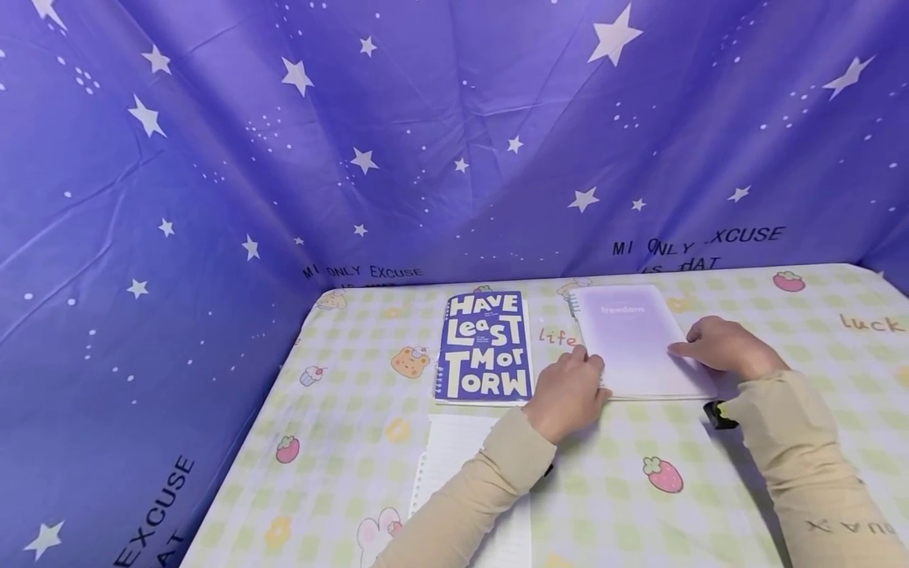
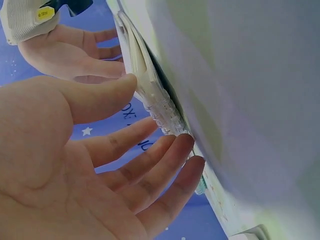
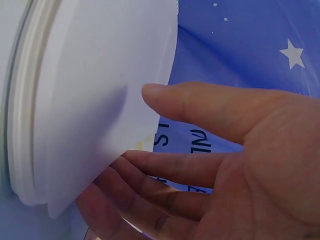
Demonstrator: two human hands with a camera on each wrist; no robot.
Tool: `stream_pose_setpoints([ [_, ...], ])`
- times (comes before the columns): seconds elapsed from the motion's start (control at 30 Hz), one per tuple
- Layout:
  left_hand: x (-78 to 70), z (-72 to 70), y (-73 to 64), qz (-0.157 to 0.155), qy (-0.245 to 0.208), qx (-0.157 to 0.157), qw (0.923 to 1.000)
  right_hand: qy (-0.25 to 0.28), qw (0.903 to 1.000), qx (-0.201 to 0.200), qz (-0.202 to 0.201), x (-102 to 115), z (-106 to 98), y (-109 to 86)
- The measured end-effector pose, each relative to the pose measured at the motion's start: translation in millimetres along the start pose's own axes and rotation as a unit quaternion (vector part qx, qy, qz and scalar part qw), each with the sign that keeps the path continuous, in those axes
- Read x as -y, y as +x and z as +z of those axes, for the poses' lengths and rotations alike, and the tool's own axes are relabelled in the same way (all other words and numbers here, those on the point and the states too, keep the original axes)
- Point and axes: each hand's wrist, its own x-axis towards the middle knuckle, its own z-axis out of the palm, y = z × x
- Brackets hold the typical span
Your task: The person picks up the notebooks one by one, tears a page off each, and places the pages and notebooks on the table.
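Observation:
A pale purple spiral notebook (image 1: pixel 628 347) marked "freedom" lies on the table in the head view, between both hands. My left hand (image 1: pixel 571 390) is at its lower left corner. In the left wrist view, its loosely extended fingers touch the clear spiral binding (image 2: pixel 162 112), and the thumb is by the notebook's lower edge. At the right edge is my right hand (image 1: pixel 727 347). In the right wrist view, its thumb hovers by the smooth cover (image 3: pixel 95 75) while the relaxed fingers touch the side edge. Part of the binding is hidden behind the left hand.
A blue spiral notebook (image 1: pixel 486 347) with big white letters lies left of the purple one. Nearer the front is a white lined sheet (image 1: pixel 454 450) with a punched edge, partly under the left forearm. A checked cloth (image 1: pixel 611 489) covers the table; a starry purple curtain (image 1: pixel 454 118) hangs behind.

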Motion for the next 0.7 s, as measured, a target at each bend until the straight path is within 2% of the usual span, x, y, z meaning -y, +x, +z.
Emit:
stream_pose_setpoints([
  [0.23,2.1,1.2,-0.1,0.004,0.004,-0.015,0.9999,-0.012,0.9999,-0.008,0.003,3.1,-6.7,-2.0],
  [0.37,2.6,1.6,0.5,0.003,-0.002,-0.018,0.9998,-0.002,0.9999,-0.014,0.004,2.1,-8.6,-3.1],
  [0.7,3.2,3.4,1.0,0.0,-0.002,-0.02,0.9998,0.011,0.9998,-0.017,0.005,-3.7,-0.5,-0.2],
])
